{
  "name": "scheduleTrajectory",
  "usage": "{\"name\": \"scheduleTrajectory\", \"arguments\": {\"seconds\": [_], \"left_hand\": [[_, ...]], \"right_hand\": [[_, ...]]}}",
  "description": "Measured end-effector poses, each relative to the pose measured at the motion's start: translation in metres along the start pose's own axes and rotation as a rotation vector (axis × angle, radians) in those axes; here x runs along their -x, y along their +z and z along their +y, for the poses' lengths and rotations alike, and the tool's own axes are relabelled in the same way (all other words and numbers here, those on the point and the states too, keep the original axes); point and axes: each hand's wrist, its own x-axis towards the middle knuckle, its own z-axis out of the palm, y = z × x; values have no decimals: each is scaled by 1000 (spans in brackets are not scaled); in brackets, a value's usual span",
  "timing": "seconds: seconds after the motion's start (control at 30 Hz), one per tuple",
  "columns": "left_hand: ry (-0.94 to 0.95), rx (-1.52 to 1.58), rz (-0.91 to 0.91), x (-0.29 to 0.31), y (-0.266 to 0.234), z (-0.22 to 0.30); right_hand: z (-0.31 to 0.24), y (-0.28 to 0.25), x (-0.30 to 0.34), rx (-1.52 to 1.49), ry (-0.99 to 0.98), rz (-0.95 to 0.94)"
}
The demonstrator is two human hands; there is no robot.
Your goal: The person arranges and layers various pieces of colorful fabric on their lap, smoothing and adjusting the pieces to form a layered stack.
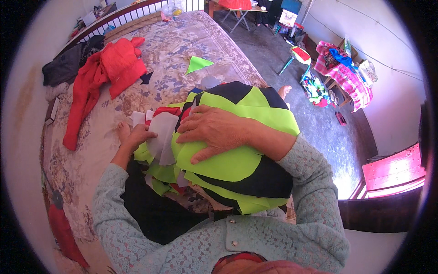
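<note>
A large heap of lime-green and black cloth pieces (223,162) rests on my lap, with its panels overlapping. My right hand (214,130) lies flat on top of it, fingers stretched out and pressing the green cloth. At the heap's left side, my left hand (138,136) pinches the edge of a grey cloth piece (160,139) between thumb and fingers. Red cloth scraps (167,111) and a white scrap (138,118) stick out just beyond the grey piece. More green scraps (162,173) hang below it, partly over black cloth (148,205).
I sit on a bed with a flowered sheet (169,50). A green triangular scrap (199,64) and a small dark scrap (146,78) lie ahead, and a red jacket (107,68) at the left. On the floor to the right are a stool (300,55) and a cloth-covered table (351,84).
</note>
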Motion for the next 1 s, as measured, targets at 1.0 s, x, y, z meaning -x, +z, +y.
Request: {"name": "scheduleTrajectory", "arguments": {"seconds": [1.0], "left_hand": [[783, 974, -280, 165, -62, 151]], "right_hand": [[-26, -14, 2, -173, 136, 710]]}}
